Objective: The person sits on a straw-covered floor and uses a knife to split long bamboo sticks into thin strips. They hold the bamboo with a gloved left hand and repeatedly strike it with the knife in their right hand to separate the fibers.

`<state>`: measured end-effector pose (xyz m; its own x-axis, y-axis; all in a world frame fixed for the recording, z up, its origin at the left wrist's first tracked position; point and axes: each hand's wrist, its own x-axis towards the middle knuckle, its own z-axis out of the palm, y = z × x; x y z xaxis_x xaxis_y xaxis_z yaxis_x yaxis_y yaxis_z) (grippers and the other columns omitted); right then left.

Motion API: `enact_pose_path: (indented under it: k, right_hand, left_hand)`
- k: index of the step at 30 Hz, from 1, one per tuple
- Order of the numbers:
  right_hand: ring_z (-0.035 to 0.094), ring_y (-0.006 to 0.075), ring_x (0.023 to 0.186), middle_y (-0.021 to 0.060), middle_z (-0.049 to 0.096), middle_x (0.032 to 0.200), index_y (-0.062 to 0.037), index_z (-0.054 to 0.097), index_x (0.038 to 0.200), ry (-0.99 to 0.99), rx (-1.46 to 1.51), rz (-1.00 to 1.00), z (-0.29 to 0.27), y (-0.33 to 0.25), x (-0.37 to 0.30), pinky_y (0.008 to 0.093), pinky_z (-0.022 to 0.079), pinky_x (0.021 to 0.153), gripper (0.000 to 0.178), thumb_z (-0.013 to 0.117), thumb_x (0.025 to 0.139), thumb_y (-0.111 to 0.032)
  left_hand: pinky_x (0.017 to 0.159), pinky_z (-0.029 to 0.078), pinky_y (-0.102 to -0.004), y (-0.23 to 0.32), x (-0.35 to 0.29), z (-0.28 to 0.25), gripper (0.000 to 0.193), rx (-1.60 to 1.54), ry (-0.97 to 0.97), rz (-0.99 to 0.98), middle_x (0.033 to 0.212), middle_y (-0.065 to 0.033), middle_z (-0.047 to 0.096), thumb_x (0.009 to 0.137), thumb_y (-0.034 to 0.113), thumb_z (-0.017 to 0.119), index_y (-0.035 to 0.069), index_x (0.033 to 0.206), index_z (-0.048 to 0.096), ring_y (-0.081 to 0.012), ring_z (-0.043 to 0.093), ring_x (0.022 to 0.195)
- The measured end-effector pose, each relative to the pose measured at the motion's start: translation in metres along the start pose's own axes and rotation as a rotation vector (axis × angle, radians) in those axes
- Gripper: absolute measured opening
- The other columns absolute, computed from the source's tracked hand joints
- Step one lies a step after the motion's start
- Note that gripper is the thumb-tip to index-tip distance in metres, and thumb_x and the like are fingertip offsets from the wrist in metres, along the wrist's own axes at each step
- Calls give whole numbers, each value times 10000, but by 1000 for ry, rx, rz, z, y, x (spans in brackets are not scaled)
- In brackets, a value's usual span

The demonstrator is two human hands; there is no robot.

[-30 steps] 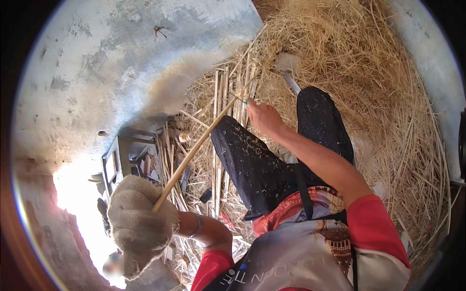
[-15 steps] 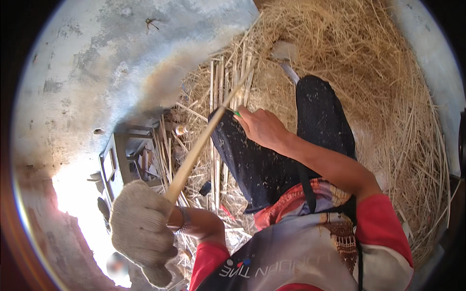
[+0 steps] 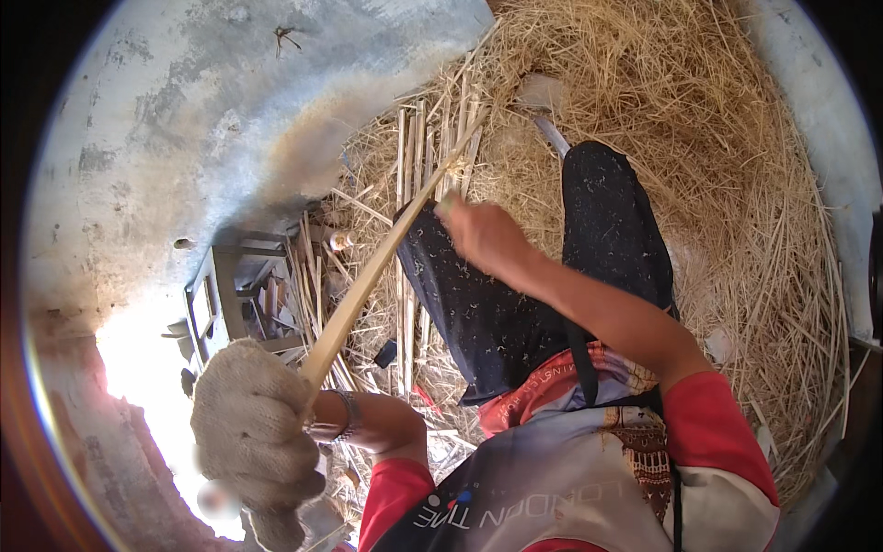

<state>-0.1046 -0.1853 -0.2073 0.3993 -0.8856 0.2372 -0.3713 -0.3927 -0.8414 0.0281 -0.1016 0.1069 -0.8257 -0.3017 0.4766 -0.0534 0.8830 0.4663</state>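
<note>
My left hand [image 3: 250, 423], in a knitted beige work glove, is closed around the thick near end of a long pale bamboo strip [image 3: 363, 290]. The strip slants up and away across my left knee, narrowing toward the straw. My bare right hand [image 3: 486, 237] is blurred by motion beside the strip, above my left thigh. Its fingers are closed on a small green-handled tool [image 3: 448, 202], whose working end is too smeared to make out. Pale shavings [image 3: 456, 166] cling to the strip just beyond that hand.
Several bamboo poles [image 3: 402, 175] lie on the floor beyond my left knee. Straw-like shavings [image 3: 644, 64] are heaped far and right. A wooden frame [image 3: 221, 294] stands at left by the worn wall [image 3: 184, 120]. A blade-like metal piece [image 3: 552, 136] lies by my right knee.
My left hand has shifted slightly left and down with the strip. My right hand has moved a little down and away from the strip, and curled shavings now show on it.
</note>
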Motion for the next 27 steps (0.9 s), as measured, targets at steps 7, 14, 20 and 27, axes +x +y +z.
enact_pose_path:
  k: [7, 14, 20, 27]
  right_hand:
    - [501, 258, 343, 111, 525, 498, 49, 545, 1005, -68, 65, 50, -21, -6, 1, 391, 392, 345, 342, 462, 1044, -281]
    - [582, 315, 488, 113, 543, 588, -40, 485, 946, -114, 140, -374, -84, -128, -47, 425, 449, 432, 194, 622, 937, -177]
    - [577, 308, 487, 100, 540, 590, -45, 487, 902, -54, -22, -350, -73, -126, -58, 425, 460, 434, 190, 645, 909, -149]
    - [624, 449, 613, 247, 617, 677, -10, 526, 1032, -60, -294, 68, -46, 66, -33, 538, 491, 577, 219, 515, 989, -224]
  left_hand:
    - [400, 370, -231, 0, -16, 7, 296, 89, 169, 22, 510, 52, 489, 795, 254, 688, 150, 552, 556, -104, 497, 441]
    - [376, 391, -256, 31, -9, 49, 295, 367, 525, -329, 472, 42, 479, 741, 123, 674, 153, 482, 537, -112, 545, 435]
    - [397, 440, -244, -10, -22, 44, 361, 104, 334, 294, 450, 50, 450, 788, 95, 656, 129, 459, 512, -89, 488, 394]
    - [408, 436, -278, 4, 4, 43, 171, 213, 368, 152, 549, 4, 557, 794, 137, 640, 114, 629, 600, -96, 467, 431]
